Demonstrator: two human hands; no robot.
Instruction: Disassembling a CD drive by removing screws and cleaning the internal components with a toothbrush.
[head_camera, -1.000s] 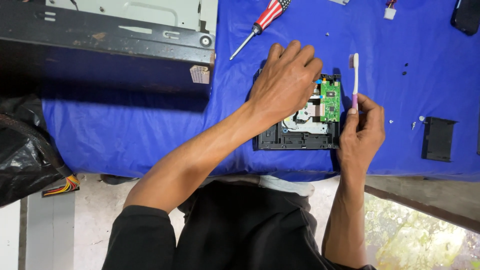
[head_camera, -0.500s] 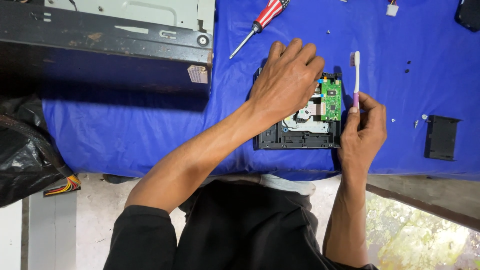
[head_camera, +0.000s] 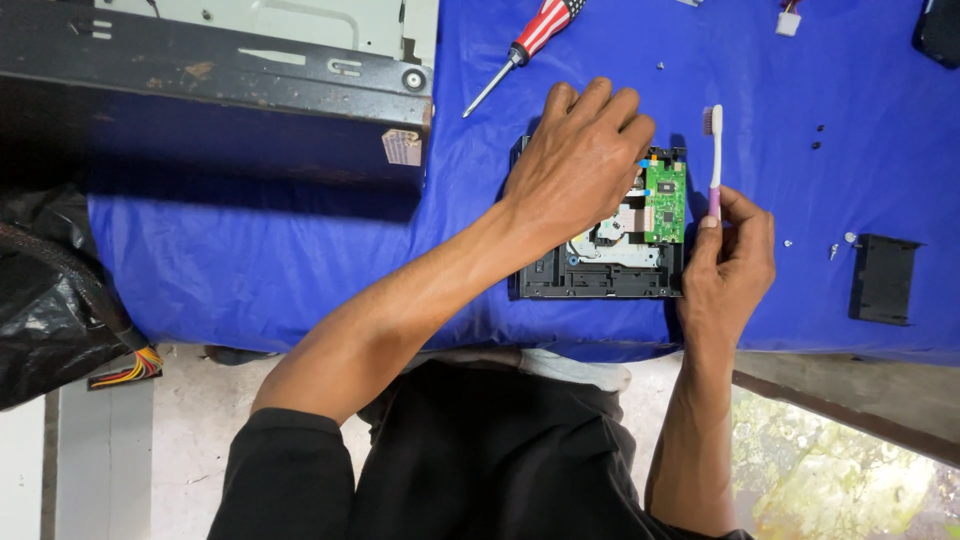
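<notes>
A black disc drive mechanism (head_camera: 600, 275) with a green circuit board (head_camera: 665, 200) lies opened on the blue cloth (head_camera: 300, 250). My left hand (head_camera: 580, 160) rests flat on top of the drive, covering its left and upper part, fingertips at the board's edge. To the right of the drive my right hand (head_camera: 735, 265) holds a toothbrush (head_camera: 714, 160) with a white and purple handle upright, bristle end pointing away from me, just beside the board.
A metal device chassis (head_camera: 230, 60) sits at the upper left. A screwdriver (head_camera: 525, 45) with a striped handle lies above the drive. A black plastic part (head_camera: 885, 278) and small loose screws (head_camera: 832, 250) lie at the right. A black bag (head_camera: 50, 290) hangs at the left.
</notes>
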